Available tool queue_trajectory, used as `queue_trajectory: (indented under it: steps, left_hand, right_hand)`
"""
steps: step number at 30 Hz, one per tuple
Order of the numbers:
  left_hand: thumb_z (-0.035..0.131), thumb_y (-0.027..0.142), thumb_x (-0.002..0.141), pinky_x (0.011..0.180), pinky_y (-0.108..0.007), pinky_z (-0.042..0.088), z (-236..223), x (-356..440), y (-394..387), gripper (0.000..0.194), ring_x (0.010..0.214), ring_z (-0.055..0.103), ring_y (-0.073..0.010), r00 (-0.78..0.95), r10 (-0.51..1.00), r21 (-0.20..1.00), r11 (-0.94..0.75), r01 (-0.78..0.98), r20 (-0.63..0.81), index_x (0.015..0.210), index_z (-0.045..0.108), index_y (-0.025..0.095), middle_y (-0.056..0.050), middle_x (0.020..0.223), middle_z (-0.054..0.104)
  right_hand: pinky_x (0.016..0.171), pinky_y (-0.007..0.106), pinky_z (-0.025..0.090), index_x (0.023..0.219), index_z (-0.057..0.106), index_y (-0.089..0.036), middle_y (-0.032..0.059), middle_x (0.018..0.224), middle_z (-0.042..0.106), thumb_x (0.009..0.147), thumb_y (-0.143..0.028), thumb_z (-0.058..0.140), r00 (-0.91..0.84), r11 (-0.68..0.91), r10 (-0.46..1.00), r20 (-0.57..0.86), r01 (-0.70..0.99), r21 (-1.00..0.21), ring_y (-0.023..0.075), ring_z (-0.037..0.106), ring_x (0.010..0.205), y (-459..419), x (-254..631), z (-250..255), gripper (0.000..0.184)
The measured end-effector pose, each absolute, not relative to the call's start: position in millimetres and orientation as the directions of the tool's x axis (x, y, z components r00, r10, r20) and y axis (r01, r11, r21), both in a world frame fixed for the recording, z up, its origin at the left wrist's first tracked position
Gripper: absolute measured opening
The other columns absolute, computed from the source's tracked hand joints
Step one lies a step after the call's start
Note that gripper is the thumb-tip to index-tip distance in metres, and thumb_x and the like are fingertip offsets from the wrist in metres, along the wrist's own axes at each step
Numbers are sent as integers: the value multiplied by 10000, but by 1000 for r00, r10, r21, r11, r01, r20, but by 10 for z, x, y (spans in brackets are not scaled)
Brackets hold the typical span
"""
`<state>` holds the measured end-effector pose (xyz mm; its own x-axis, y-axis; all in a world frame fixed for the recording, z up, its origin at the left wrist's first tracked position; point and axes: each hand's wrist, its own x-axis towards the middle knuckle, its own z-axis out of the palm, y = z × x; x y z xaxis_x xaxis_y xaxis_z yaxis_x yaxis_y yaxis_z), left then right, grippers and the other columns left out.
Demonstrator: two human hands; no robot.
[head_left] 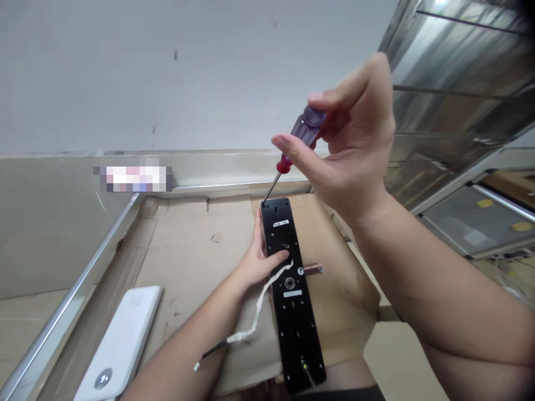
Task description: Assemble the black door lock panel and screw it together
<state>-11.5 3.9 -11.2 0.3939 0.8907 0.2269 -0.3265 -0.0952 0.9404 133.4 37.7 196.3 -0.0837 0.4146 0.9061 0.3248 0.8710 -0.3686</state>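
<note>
A screwdriver [306, 129] with a clear purplish handle and red collar is pinched in my right hand [355, 133]. Its thin shaft slants down to the left, with the tip at the top left corner of a long black door lock panel [297, 328]. My left hand [259, 253] grips this panel by its left side, thumb across its face and fingers partly hidden behind the edge. A white-wrapped cable [259, 303] runs out of the panel and ends in a small connector over my left forearm. Small holes and a white label dot the panel's face.
Cardboard [196, 250] covers the bench, bordered by a metal rail [83, 312]. A white power bank-like slab [125, 334] lies at the lower left. A beige cardboard flap [401, 359] sticks up at the lower right. A wall [167, 83] rises behind; metal shelving [451, 100] stands at right.
</note>
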Motion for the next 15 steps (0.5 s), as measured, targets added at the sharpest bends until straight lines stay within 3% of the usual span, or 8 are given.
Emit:
queue_trajectory:
  steps: [5,8,11,13,15]
  left_hand:
    - [789,244,799,1273,-493,161,-106,-107,30,1214,1573,176,-276,379,901,939,-78,-335,210,1601,-109,408,-54,1720,127]
    - [779,239,808,1276,-498,158,-110,-104,29,1208,1570,185,-284,379,900,938,-81,-337,214,1598,-118,413,-49,1721,125]
    - [767,238,823,1281,-491,143,-128,-108,38,1201,1573,172,-287,390,892,936,-93,-339,230,1597,-137,401,-51,1724,103]
    - [759,246,832,1285,-494,127,-148,-111,51,1192,1579,141,-290,393,887,936,-110,-333,244,1597,-143,393,-47,1727,81]
    - [762,254,830,1289,-509,96,-171,-110,64,1195,1584,104,-299,386,883,935,-140,-325,266,1598,-143,390,-39,1729,64]
  right_hand:
    - [790,282,631,928,602,-261,3,1014,623,886,-516,686,-100,873,434,895,292,-391,220,688,1123,260,1276,2031,271]
    - [788,284,623,903,604,-257,-24,934,612,887,-455,704,-106,878,421,901,296,-375,172,712,981,272,1260,2052,222]
    - [670,226,586,840,573,-237,-32,867,548,836,-355,775,-97,898,314,944,354,-263,111,660,800,337,1264,2060,234]
    - [618,214,558,803,545,-232,-24,850,519,827,-352,780,-99,894,268,958,397,-209,115,635,799,367,1261,2060,265]
    - [659,247,576,801,539,-231,-8,856,525,865,-395,732,-106,905,245,964,381,-188,153,651,896,377,1244,2050,261]
